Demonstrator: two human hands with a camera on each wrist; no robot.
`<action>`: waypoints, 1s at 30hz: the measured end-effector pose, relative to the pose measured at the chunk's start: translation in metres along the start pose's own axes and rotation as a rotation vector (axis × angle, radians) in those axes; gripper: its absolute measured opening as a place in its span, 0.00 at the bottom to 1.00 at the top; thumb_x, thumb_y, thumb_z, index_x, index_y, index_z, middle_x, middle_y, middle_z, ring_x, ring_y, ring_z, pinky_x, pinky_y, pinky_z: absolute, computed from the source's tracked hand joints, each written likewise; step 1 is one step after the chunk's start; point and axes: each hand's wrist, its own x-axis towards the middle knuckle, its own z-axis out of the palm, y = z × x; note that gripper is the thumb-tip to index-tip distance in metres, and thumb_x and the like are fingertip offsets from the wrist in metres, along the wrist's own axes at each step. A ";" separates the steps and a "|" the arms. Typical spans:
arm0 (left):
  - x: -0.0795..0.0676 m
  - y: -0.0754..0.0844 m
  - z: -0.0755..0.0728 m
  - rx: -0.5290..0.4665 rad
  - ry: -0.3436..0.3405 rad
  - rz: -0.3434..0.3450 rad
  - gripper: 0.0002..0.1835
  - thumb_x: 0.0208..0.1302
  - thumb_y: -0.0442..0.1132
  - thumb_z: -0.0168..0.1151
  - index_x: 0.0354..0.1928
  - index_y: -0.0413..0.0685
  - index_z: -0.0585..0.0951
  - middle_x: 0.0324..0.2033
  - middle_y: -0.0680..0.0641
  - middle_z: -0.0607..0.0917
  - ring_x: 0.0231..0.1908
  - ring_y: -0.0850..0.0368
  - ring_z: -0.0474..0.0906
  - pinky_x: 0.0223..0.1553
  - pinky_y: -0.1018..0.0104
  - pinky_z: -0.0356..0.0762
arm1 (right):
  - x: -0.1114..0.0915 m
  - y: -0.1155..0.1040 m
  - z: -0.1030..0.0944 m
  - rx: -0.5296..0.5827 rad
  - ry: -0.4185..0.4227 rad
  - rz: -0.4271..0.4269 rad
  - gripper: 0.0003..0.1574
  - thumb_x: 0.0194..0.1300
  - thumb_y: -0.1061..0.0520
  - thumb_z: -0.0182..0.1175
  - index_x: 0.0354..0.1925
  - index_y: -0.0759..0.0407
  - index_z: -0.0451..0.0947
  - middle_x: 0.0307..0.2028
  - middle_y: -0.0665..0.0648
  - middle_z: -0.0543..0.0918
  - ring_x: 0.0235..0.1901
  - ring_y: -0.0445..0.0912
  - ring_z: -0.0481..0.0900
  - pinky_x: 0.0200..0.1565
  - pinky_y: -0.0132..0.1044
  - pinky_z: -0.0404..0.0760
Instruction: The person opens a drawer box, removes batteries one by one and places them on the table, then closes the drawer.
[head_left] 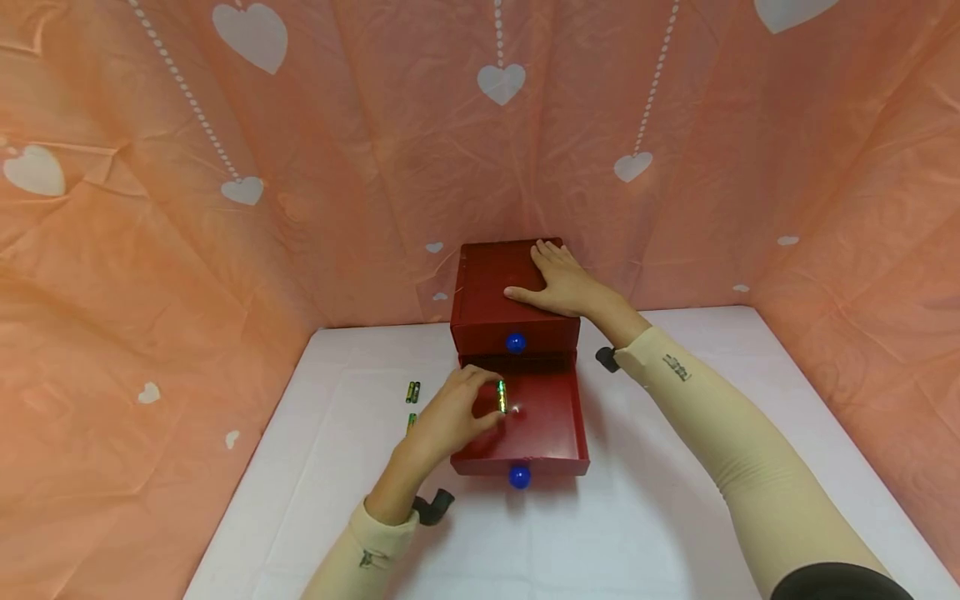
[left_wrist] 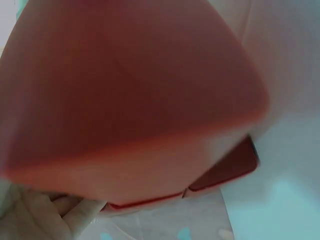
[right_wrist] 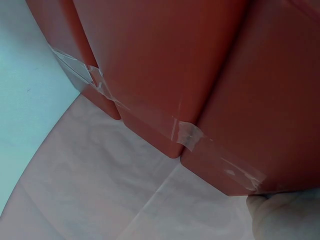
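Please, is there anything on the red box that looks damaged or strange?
Yes: in the right wrist view, wrinkled clear tape is stuck across the side of the red box, bridging its sections. It looks like a makeshift join or repair.

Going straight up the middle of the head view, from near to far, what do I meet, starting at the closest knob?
Lower blue knob → held battery → upper blue knob → right hand → white heart with a dotted line above it.
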 end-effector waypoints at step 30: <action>-0.028 -0.041 -0.033 -0.017 0.178 -0.017 0.26 0.64 0.36 0.79 0.62 0.40 0.82 0.56 0.39 0.84 0.60 0.41 0.77 0.66 0.44 0.76 | 0.003 0.003 0.000 0.000 -0.011 -0.001 0.69 0.74 0.24 0.54 0.85 0.70 0.41 0.85 0.69 0.40 0.86 0.60 0.33 0.83 0.50 0.29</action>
